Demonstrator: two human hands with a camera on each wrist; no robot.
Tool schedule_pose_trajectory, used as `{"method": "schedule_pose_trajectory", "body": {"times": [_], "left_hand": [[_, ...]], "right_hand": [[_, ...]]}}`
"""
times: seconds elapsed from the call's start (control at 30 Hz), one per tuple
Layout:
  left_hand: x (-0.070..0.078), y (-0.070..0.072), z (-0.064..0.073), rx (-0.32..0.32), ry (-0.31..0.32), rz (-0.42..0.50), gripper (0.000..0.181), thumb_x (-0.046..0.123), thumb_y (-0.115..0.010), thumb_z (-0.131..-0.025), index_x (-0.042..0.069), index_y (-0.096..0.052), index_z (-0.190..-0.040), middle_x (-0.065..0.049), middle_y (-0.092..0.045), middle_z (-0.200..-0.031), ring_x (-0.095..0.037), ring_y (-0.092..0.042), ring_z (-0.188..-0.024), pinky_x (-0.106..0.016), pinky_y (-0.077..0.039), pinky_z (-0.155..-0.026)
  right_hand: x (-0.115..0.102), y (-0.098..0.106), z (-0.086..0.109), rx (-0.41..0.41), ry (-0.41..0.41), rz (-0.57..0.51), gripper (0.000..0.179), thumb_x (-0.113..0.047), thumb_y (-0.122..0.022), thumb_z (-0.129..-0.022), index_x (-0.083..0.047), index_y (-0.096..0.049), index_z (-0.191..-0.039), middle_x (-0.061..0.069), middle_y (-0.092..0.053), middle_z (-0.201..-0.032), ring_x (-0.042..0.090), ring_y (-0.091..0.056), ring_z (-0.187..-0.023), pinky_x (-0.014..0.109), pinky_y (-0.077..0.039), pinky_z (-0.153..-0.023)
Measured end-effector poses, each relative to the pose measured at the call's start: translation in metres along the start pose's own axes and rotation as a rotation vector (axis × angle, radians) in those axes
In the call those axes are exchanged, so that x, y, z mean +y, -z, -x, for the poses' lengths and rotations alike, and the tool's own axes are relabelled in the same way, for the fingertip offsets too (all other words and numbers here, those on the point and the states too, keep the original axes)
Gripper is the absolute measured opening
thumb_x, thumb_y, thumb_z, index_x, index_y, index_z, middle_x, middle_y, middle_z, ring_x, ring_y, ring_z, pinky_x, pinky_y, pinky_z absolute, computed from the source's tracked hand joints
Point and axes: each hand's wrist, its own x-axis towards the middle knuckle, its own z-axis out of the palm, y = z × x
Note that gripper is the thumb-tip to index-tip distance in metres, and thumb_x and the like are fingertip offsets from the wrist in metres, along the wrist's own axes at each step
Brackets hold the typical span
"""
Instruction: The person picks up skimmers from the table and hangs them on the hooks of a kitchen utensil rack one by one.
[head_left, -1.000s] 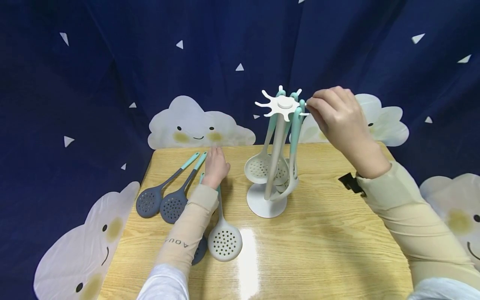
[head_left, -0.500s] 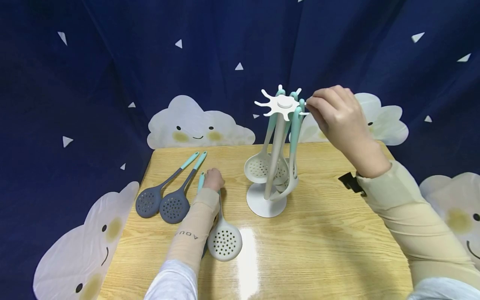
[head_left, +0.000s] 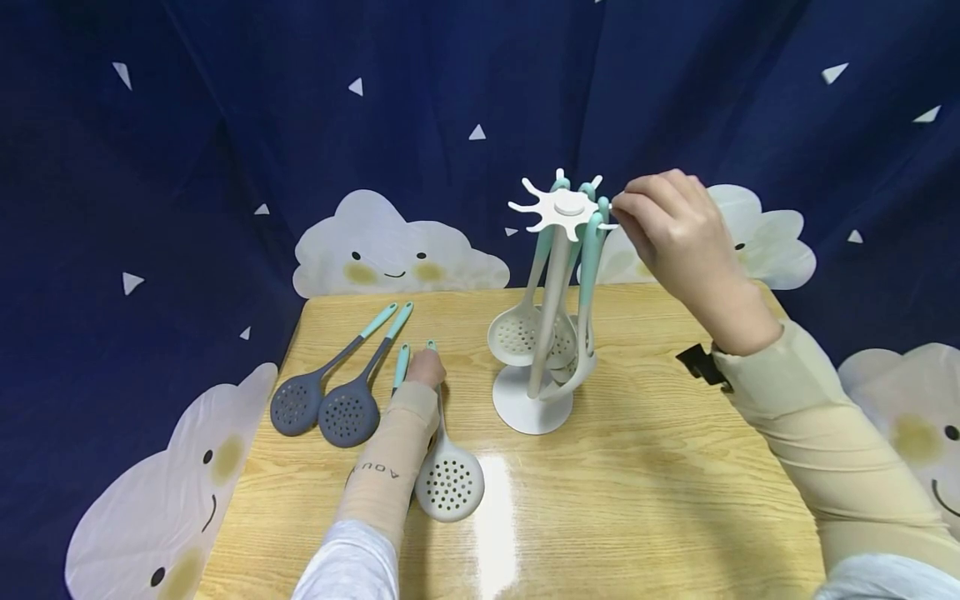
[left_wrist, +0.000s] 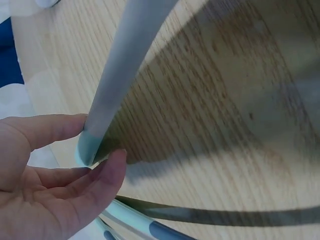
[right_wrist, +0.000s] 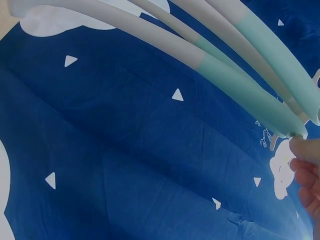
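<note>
In the head view a pale grey skimmer (head_left: 450, 483) with a teal handle end lies on the table. My left hand (head_left: 426, 367) is at that handle; in the left wrist view the thumb and fingers lie on either side of the skimmer's handle (left_wrist: 120, 70), pinching its teal part. A white utensil rack (head_left: 550, 312) stands upright to the right, with several pale, teal-handled utensils hanging on its far and right hooks. My right hand (head_left: 675, 233) pinches the tip of one right-hand hook; the right wrist view shows the thumb close to a hanging teal handle (right_wrist: 250, 97).
Two dark blue skimmers (head_left: 295, 406) with teal handle ends lie at the left of the wooden table (head_left: 645, 483). Another teal handle (head_left: 402, 363) lies just left of my left hand, its head mostly hidden by the forearm. A dark curtain (head_left: 450, 83) hangs behind.
My left hand has come back toward me from the far table edge and closed on the pale skimmer's handle. The right hand stays at the rack's hook.
</note>
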Motion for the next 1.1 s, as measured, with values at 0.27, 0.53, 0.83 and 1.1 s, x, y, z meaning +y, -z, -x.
{"method": "schedule_pose_trajectory", "body": {"times": [0.27, 0.53, 0.83, 1.1], "left_hand": [[-0.053, -0.08, -0.112, 0.041, -0.027, 0.003, 0.024, 0.001, -0.061, -0.095, -0.011, -0.067, -0.115, -0.025, -0.07, -0.106, -0.035, -0.068, -0.09, -0.039, -0.059, -0.078], [-0.024, -0.043, -0.06, -0.015, 0.018, 0.064, 0.026, -0.005, -0.059, -0.096, -0.014, -0.063, -0.12, -0.027, -0.069, -0.111, -0.036, -0.07, -0.096, -0.039, -0.061, -0.081], [0.016, 0.003, 0.009, 0.048, 0.03, 0.219, 0.021, -0.01, -0.06, -0.093, -0.015, -0.067, -0.112, -0.027, -0.071, -0.101, -0.032, -0.07, -0.083, -0.036, -0.06, -0.074], [0.039, 0.022, 0.041, 0.131, -0.025, 0.233, 0.025, -0.003, -0.068, -0.093, -0.015, -0.067, -0.115, -0.025, -0.072, -0.103, -0.03, -0.069, -0.085, -0.038, -0.061, -0.08]], "right_hand": [[-0.001, -0.001, 0.0, 0.013, -0.003, -0.025, 0.005, 0.015, -0.068, -0.089, 0.014, -0.067, -0.094, 0.025, -0.066, -0.092, 0.043, -0.059, -0.08, 0.052, -0.048, -0.067], [0.0, 0.0, 0.001, -0.004, -0.008, -0.01, 0.005, 0.015, -0.068, -0.09, 0.014, -0.067, -0.094, 0.025, -0.066, -0.092, 0.042, -0.059, -0.081, 0.051, -0.048, -0.067], [0.0, 0.0, 0.001, -0.004, -0.007, -0.01, 0.005, 0.015, -0.068, -0.09, 0.014, -0.067, -0.094, 0.025, -0.066, -0.092, 0.042, -0.059, -0.081, 0.051, -0.048, -0.067], [0.0, 0.001, 0.001, -0.009, -0.008, -0.009, 0.005, 0.014, -0.068, -0.09, 0.014, -0.067, -0.095, 0.025, -0.066, -0.092, 0.042, -0.059, -0.08, 0.051, -0.048, -0.067]]}}
